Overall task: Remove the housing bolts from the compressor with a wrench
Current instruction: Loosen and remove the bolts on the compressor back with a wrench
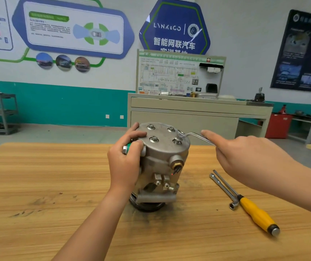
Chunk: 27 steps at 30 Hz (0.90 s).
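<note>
Wooden tabletop, compressor standing on end near the middle – dark pulley face down, flat round housing cover up.

Four housing bolts visible on the cover. Three seated down on their washers. Near-right bolt raised, threads showing under the head.

Wrench: offset ring end on that raised bolt, shank running right and slightly toward the camera, well above the tabletop.

Left hand grips the compressor at its upper left side. Fingers curled over the cover rim, palm against the body, wrapped round a side port with a green collar and a hex fitting.

Right hand holds the wrench shank. Index finger laid straight along it, pointing at the compressor – remaining fingers tucked under, hidden by the back of the hand, so exact grip underneath can't be read.

Right of the compressor, flat on the tabletop under the right forearm: L-shaped socket wrench and yellow-handled screwdriver, side by side, shafts close to touching, neither in a hand.

Behind: beige cabinet with a wiring-diagram board on top, red bin to its right, grey shelf rack far left.
</note>
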Tool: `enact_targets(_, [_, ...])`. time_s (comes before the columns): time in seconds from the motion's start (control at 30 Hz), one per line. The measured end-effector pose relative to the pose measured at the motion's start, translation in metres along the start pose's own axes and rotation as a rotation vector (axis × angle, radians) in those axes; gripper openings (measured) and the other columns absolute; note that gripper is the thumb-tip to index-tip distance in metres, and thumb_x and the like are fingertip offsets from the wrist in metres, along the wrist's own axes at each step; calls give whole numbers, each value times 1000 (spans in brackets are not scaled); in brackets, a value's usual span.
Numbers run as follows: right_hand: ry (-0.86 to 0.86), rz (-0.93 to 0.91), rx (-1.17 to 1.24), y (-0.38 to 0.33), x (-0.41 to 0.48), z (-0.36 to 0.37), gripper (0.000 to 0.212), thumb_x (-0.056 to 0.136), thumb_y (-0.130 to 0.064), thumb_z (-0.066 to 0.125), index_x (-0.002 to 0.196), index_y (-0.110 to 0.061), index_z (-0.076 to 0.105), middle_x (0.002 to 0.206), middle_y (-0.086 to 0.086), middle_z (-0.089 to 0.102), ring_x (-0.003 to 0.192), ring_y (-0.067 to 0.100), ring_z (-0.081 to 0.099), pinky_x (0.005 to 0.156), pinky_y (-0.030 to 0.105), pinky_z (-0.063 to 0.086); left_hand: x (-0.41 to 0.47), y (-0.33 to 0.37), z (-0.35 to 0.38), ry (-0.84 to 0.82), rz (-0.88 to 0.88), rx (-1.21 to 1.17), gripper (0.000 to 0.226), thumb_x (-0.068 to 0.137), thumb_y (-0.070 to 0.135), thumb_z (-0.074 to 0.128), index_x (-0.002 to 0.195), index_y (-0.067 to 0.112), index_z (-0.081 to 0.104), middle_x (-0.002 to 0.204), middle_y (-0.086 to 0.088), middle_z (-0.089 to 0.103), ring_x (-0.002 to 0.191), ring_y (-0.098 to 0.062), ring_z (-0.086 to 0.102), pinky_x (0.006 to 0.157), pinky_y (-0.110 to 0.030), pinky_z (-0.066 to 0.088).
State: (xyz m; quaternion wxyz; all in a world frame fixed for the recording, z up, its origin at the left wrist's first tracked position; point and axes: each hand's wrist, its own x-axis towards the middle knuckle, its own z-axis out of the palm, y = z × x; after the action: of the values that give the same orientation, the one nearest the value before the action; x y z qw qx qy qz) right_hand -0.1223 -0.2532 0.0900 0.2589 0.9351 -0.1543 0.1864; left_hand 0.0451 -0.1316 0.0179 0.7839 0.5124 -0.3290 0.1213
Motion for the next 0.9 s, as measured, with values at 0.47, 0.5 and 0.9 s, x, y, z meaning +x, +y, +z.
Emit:
enact_targets(0.47, [-66,74,-254,-14,2,-11,63,92,-9,35,145,-18,4,52,-5,34,40,10,29,35,23,26,1,-3,-2,-10,17,-13,24,70,18,45,78,22,68,116,9,62,108,14,53,86,-5,40])
enact_targets(0.5, [-71,75,-257,-15,2,-10,61,92,-9,34,145,-18,5,52,-5,34,40,10,29,36,23,26,1,-4,-3,-8,16,-24,24,70,18,45,77,22,68,115,11,62,108,13,53,86,-5,40])
enact_targets(0.9, [-213,44,-215,-52,-19,-1,66,88,6,31,142,6,-8,57,1,26,43,12,24,38,25,16,-1,-2,-11,-2,-22,-43,26,70,19,44,80,19,68,115,13,62,108,13,53,99,-36,46])
